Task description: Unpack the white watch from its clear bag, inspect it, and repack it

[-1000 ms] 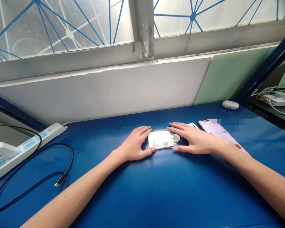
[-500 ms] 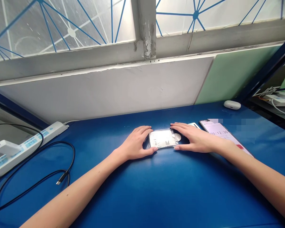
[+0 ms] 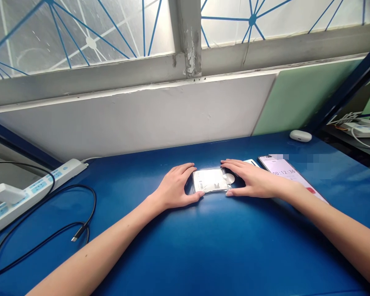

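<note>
A flat clear plastic packet (image 3: 210, 181) with a white printed label lies on the blue table. A pale round piece (image 3: 230, 178) shows at its right end, partly under the plastic. My left hand (image 3: 180, 186) rests at the packet's left end, thumb at the near corner and fingers by the far corner. Around the right end is my right hand (image 3: 249, 179), its thumb by the near edge and its fingertips just past the far edge. Both hands are open, with thumb and fingers apart. Whether the fingertips press on the packet I cannot tell.
A phone (image 3: 288, 174) with a running timer lies partly under my right forearm, beside a white item (image 3: 252, 163). A white earphone case (image 3: 300, 136) sits at the back right. On the left are a power strip (image 3: 33, 193) and a looped black cable (image 3: 94, 201).
</note>
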The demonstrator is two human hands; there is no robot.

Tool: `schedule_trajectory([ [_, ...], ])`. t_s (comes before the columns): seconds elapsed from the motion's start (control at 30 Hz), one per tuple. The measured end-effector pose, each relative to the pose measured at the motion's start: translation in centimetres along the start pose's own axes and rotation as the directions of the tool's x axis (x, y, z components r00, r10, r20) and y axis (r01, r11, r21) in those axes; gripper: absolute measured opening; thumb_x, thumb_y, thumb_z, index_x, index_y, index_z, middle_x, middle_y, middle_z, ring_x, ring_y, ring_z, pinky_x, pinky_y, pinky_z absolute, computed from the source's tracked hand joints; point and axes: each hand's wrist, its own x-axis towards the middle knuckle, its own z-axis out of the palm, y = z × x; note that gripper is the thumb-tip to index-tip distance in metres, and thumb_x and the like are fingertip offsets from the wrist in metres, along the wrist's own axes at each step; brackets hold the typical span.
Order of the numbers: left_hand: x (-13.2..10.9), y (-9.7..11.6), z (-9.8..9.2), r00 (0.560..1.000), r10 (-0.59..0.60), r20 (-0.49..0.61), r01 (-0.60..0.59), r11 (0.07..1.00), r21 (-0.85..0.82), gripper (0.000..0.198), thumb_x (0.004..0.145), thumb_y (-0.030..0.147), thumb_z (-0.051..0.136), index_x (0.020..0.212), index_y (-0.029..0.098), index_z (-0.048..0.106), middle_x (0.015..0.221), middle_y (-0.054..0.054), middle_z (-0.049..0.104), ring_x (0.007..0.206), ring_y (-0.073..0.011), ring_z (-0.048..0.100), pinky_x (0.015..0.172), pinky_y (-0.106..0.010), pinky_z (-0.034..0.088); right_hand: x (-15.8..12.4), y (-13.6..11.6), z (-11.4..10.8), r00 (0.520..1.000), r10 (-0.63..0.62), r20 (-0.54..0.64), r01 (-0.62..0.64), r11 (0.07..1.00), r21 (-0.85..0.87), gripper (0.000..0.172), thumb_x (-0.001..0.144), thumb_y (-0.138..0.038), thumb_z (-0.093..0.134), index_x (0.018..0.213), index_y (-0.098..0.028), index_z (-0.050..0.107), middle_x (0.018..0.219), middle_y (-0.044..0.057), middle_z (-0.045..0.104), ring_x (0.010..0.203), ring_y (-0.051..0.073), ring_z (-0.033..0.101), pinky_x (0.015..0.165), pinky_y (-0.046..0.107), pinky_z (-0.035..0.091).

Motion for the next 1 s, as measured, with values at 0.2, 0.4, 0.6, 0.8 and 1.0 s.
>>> schedule_trajectory([
  [0.2,0.0,-0.1,0.0,1.0,0.001,-0.005,-0.001,1.0,-0.021,0.07,0.078,0.056,0.066,0.131,0.013,0.054,0.141,-0.016,0.053,0.129,-0.034,0.05,0.109,-0.048,0.04,0.0,0.0,0.1,1.0,-0.003,-0.005,0.003,1.0,0.002,0.095,0.08,-0.072,0.058,0.15,-0.011,0.038,0.155,0.018,0.038,0.143,0.035,0.034,0.115,0.05,0.035],
  [0.4,0.1,-0.2,0.1,1.0,0.017,0.007,-0.016,0.999,-0.038,0.069,0.079,0.058,0.066,0.129,0.012,0.056,0.138,-0.017,0.055,0.13,-0.034,0.049,0.109,-0.048,0.039,-0.1,0.1,0.1,1.0,0.001,-0.011,-0.001,1.0,0.005,0.093,0.081,-0.07,0.058,0.152,-0.012,0.036,0.156,0.017,0.037,0.143,0.036,0.034,0.115,0.051,0.035],
  [0.6,0.0,-0.3,0.0,0.999,0.051,0.016,-0.05,0.998,-0.043,0.068,0.081,0.055,0.065,0.134,0.014,0.052,0.14,-0.016,0.053,0.131,-0.0337,0.047,0.11,-0.047,0.037,-0.2,-0.5,0.2,1.0,0.016,-0.012,-0.016,1.0,0.027,0.093,0.082,-0.069,0.058,0.153,-0.014,0.034,0.158,0.017,0.034,0.145,0.036,0.03,0.115,0.052,0.033],
  [0.8,0.0,-0.2,-0.2,0.997,0.076,0.03,-0.075,0.997,-0.035,0.066,0.084,0.052,0.063,0.138,0.016,0.049,0.141,-0.016,0.052,0.131,-0.0337,0.046,0.109,-0.048,0.036,0.3,-2.3,1.3,0.991,0.079,-0.106,-0.077,0.997,0.02,0.068,0.093,-0.06,0.046,0.145,-0.017,0.047,0.153,0.015,0.043,0.144,0.035,0.032,0.114,0.054,0.034],
  [1.0,0.0,-0.2,-0.3,0.997,0.062,0.041,-0.06,0.997,-0.042,0.066,0.083,0.053,0.064,0.136,0.016,0.052,0.141,-0.016,0.052,0.131,-0.0336,0.046,0.11,-0.049,0.036,0.5,-3.0,2.2,0.982,0.046,-0.182,-0.063,0.994,-0.084,0.057,0.099,-0.049,0.04,0.142,-0.013,0.051,0.146,0.017,0.051,0.14,0.037,0.04,0.111,0.058,0.037],
])
